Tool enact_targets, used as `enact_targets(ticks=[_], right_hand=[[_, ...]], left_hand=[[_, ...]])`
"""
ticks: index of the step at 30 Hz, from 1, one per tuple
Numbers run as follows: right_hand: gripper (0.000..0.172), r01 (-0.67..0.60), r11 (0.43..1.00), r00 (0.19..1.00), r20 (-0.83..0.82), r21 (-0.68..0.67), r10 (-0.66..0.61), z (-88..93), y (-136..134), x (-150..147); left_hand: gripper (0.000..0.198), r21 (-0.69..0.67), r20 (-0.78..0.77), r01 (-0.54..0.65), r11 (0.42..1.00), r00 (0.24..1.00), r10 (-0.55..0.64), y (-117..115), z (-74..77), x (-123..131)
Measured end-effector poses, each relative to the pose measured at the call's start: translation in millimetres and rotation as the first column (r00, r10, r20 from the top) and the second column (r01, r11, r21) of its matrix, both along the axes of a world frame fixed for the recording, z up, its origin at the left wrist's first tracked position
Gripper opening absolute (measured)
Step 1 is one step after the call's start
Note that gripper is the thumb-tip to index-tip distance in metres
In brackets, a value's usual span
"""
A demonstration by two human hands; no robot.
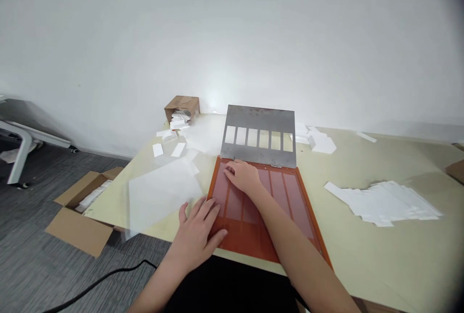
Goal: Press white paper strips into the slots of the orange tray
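Note:
An orange-red board (290, 201) with long recessed slots lies at the table's near edge. A grey metal lid (259, 122) with several rectangular windows stands hinged upright at its far side. My left hand (197, 231) lies flat on the board's near left corner, fingers spread, holding nothing. My right hand (243, 176) reaches across to the far left slots, fingers curled down and pressing on the surface; I cannot make out anything under them. A translucent sheet (163, 194) lies left of the board.
A stack of white paper strips (387, 199) lies on the right of the table (380, 255). More white slips (319, 141) sit behind the lid, and a tipped brown bag (182, 108) spills cards. An open cardboard box (81, 211) and a black cable (105, 279) are on the floor.

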State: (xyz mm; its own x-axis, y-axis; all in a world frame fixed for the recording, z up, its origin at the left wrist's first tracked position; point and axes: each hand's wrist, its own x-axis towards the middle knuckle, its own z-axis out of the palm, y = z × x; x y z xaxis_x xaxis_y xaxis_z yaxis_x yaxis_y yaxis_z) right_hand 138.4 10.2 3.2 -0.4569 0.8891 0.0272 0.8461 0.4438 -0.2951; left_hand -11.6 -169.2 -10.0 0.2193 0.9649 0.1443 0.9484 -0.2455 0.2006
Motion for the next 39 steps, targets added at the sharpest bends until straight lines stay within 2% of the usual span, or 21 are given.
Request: enact_targets(ticks=[6,22,34,39], right_hand=[[0.029,0.002,1.0,1.0,0.016,-0.01,-0.002,-0.5,1.3,-0.1],[0.028,-0.002,1.0,1.0,0.01,-0.022,0.002,-0.4,2.3,0.3],[0.027,0.006,1.0,0.999,-0.033,-0.019,-0.007,-1.7,3.3,2.1],[0.027,0.027,1.0,0.996,-0.08,-0.006,-0.027,-1.1,4.5,4.9]], left_hand=[[0.049,0.012,0.002,0.025,1.0,1.0,-0.025,-0.5,-2.3,-1.3],[0.048,-0.068,0.03,0.028,0.997,0.999,-0.026,-0.2,2.7,-2.2],[0.047,0.022,0.064,0.053,0.998,0.996,-0.054,-3.9,-3.0,-10.4],[0.055,0.052,0.077,0.071,0.996,0.994,-0.075,-7.3,-10.9,-19.3]])
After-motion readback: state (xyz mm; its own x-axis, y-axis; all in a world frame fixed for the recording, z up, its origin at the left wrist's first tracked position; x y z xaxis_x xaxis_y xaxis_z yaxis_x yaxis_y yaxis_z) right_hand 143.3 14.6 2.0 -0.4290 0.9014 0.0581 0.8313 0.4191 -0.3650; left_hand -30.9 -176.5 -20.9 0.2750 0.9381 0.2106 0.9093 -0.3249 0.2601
